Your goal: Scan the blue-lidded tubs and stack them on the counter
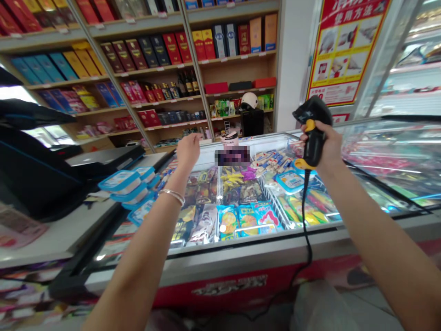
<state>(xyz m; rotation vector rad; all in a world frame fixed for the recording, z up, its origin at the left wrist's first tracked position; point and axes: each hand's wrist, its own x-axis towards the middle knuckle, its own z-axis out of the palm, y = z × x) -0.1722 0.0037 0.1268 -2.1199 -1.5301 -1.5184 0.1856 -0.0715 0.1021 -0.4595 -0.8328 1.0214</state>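
My right hand (pixel 325 147) grips a black barcode scanner (pixel 312 126) with a yellow trigger, raised above the right side of a glass-topped freezer chest (pixel 241 250); its black cable hangs down in front of the freezer. My left hand (pixel 189 149), a silver bracelet on the wrist, reaches out over the freezer's far left part with the fingers curled downward; whether it holds anything is hidden. A white-lidded cup (pixel 230 138) stands just beyond it on the freezer.
Packaged ice creams fill the freezer. Stacked blue-lidded tubs (pixel 126 186) sit on its left edge by a counter with a black till machine (pixel 37 161). Shelves of boxed bottles (pixel 155 50) line the back wall. A red poster (pixel 344 50) hangs at right.
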